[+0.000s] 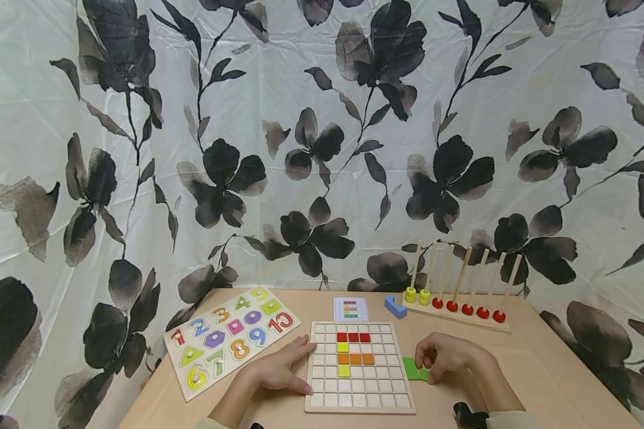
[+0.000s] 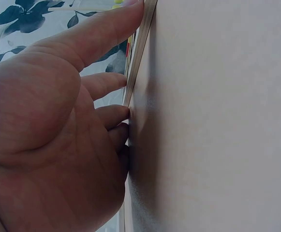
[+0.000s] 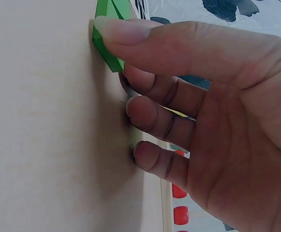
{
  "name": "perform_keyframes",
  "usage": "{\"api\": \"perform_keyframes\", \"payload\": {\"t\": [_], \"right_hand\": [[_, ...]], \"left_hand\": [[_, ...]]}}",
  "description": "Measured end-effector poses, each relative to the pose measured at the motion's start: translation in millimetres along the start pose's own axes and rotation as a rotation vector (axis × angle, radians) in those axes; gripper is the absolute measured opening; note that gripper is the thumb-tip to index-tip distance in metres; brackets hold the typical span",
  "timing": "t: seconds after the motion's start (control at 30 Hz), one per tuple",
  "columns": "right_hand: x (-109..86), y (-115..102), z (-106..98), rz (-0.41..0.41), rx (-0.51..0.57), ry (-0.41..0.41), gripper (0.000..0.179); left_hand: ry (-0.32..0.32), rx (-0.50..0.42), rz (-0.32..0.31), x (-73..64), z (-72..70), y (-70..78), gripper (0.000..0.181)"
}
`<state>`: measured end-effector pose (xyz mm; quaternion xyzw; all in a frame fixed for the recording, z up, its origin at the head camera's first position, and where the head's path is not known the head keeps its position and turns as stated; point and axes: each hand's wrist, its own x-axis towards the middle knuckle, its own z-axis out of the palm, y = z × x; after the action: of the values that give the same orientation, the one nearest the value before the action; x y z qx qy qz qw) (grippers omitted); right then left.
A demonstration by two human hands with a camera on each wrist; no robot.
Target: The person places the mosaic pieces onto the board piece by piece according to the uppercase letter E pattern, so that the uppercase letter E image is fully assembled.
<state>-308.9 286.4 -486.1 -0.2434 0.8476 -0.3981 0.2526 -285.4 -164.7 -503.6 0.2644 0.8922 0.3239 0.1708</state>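
Sitting flat low in the centre of the frame, the wooden grid board [image 1: 358, 384] has square cells holding three red tiles [image 1: 353, 337], a yellow tile [image 1: 343, 347], three orange tiles [image 1: 356, 359] and another yellow below; I can't tell which side's longer. Left hand [image 1: 276, 369] is spread, thumb and fingertips on its left edge, while the right hand [image 1: 451, 351], well apart and curled, pinches flat-sided green tiles [image 1: 410, 368] lined up left-to-right just beside the board. Off left, a number puzzle [image 1: 227, 353] full of chunky numerals and shapes slants toward upper right.
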Motion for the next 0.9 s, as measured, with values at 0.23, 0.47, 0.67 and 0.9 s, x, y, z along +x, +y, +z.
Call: {"api": "perform_keyframes", "payload": {"t": [0.23,0.47,0.67,0.9], "right_hand": [[1.2,0.5,0.8,0.004,-0.035,0.039,0.027],[2.8,1.1,0.9,0.02,-0.025,0.072,0.025],[1.4,-1.4,1.6,0.023,-0.035,0.072,0.023],[0.7,-2.4,1.0,0.014,-0.059,0.076,0.022]], "left_hand": [[-0.002,0.013,0.003,-0.4,0.0,-1.0,0.097],[-0.004,0.015,0.011,0.8,-0.9,-2.2,0.097],[-0.005,0.001,-0.003,1.0,-0.3,-2.5,0.096],[-0.006,-0.002,0.009,1.1,-0.5,-2.3,0.096]]}}
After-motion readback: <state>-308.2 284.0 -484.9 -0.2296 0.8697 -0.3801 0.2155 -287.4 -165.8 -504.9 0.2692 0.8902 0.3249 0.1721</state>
